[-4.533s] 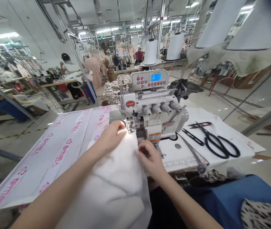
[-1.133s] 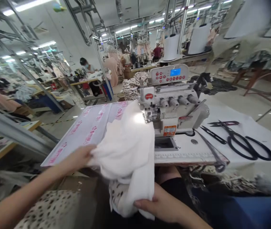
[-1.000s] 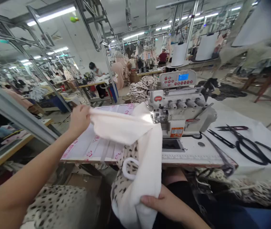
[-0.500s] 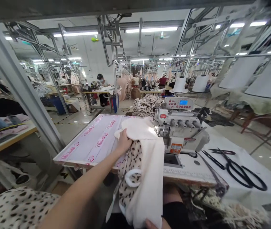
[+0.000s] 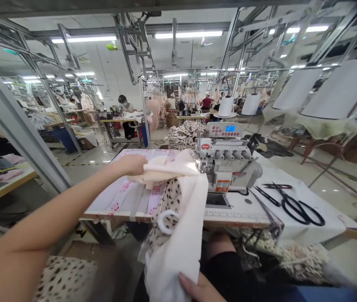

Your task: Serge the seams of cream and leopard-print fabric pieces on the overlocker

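Observation:
My left hand [image 5: 137, 164] is closed on the far left edge of a cream fabric piece [image 5: 181, 226], holding it stretched above the table. My right hand [image 5: 194, 286] grips the lower edge of the same fabric near my lap, thumb on top. The fabric runs up to the needle area of a white overlock sewing machine [image 5: 225, 155], where a lamp shines on it. Spotted fabric [image 5: 169, 197] and a white ring-shaped strip [image 5: 166, 221] lie against the cream cloth, between my hands.
Black scissors [image 5: 294, 205] and black thread snips [image 5: 268, 196] lie right of the machine. Behind it is a pile of spotted fabric [image 5: 186, 134]. White thread cones [image 5: 338, 92] stand at the right. A metal post [image 5: 21, 113] rises at the left. A co-worker [image 5: 125, 107] sits farther back.
My left hand has moved left and up, pulling the fabric's far edge out sideways. My right hand has come up slightly, still on the lower edge. The view has shifted to the right.

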Demonstrator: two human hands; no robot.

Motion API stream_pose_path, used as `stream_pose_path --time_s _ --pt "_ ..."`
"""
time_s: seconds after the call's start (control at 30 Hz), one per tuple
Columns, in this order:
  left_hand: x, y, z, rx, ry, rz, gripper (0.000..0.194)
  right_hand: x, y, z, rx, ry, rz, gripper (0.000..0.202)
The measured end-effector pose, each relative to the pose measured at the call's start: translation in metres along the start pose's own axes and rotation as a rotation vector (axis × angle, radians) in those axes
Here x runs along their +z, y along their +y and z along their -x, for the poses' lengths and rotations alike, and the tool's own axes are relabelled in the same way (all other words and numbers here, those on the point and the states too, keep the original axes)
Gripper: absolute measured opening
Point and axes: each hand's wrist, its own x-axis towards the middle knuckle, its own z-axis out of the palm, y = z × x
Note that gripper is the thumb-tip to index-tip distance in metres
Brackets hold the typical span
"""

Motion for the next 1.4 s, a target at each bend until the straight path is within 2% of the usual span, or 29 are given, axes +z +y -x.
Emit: stream_pose_path --time_s 0.03,0.1,0.17,0.23,0.27,0.3,0.37,0.4,0.43,0.47,0.53,0.6,0.67,0.7,0.77,0.87,1.03,1.2,1.3,1.4 --pt "-0.008 -0.003 0.009 0.005 -0.007 -0.058 0.008 0.007 -0.01 -0.002 0.001 -0.093 -0.053 0.059" --pt "-0.019 -0.002 0.028 0.058 0.029 -0.169 0.005 0.018 -0.024 -0.011 -0.032 -0.187 -0.055 0.05" --pt "-0.022 0.008 0.051 0.15 0.084 -0.239 0.024 0.025 -0.03 -0.02 -0.072 -0.125 -0.044 0.047" --pt "-0.018 0.024 0.078 0.222 0.046 -0.223 0.038 0.028 -0.03 -0.027 -0.109 0.052 -0.096 0.05" --pt "-0.013 0.033 0.091 0.248 -0.039 -0.178 0.037 0.028 -0.03 -0.028 -0.134 0.146 -0.128 0.051" --pt "-0.006 0.041 0.104 0.274 -0.178 -0.123 0.03 0.028 -0.031 -0.028 -0.161 0.22 -0.143 0.052" --pt "0.012 0.056 0.125 0.36 -0.461 -0.029 0.024 0.026 -0.034 -0.026 -0.22 0.288 -0.097 0.05" --pt "0.023 0.061 0.132 0.397 -0.551 0.006 0.028 0.025 -0.037 -0.024 -0.25 0.293 -0.044 0.047" --pt "0.034 0.065 0.136 0.416 -0.578 0.033 0.031 0.023 -0.04 -0.022 -0.273 0.287 0.014 0.045" --pt "0.046 0.068 0.139 0.412 -0.548 0.056 0.033 0.021 -0.043 -0.02 -0.291 0.277 0.07 0.042" --pt "0.069 0.071 0.14 0.364 -0.417 0.125 0.033 0.016 -0.046 -0.018 -0.322 0.264 0.14 0.038" --pt "0.091 0.072 0.141 0.291 -0.299 0.272 0.03 0.012 -0.047 -0.017 -0.35 0.272 0.126 0.034" --pt "0.109 0.073 0.142 0.202 -0.251 0.454 0.025 0.009 -0.045 -0.016 -0.367 0.281 0.057 0.034" --pt "0.117 0.075 0.143 0.161 -0.235 0.52 0.031 0.008 -0.045 -0.014 -0.365 0.278 0.017 0.036" --pt "0.126 0.079 0.143 0.132 -0.209 0.56 0.035 0.007 -0.044 -0.012 -0.352 0.262 -0.035 0.035" --pt "0.127 0.084 0.141 0.215 -0.131 0.482 0.016 0.004 -0.046 -0.007 -0.342 0.231 -0.022 0.027" --pt "0.113 0.099 0.146 0.423 0.075 0.256 0.015 -0.004 -0.054 0.0 -0.389 0.327 0.234 0.022" --pt "0.126 0.125 0.157 0.629 0.176 -0.008 0.017 -0.004 -0.061 0.01 -0.387 0.355 0.198 0.022" --pt "0.135 0.128 0.162 0.634 0.191 -0.034 0.018 -0.003 -0.065 0.017 -0.35 0.362 0.228 0.018" --pt "0.136 0.124 0.166 0.598 0.155 0.058 0.022 -0.006 -0.069 0.023 -0.348 0.388 0.291 0.015"
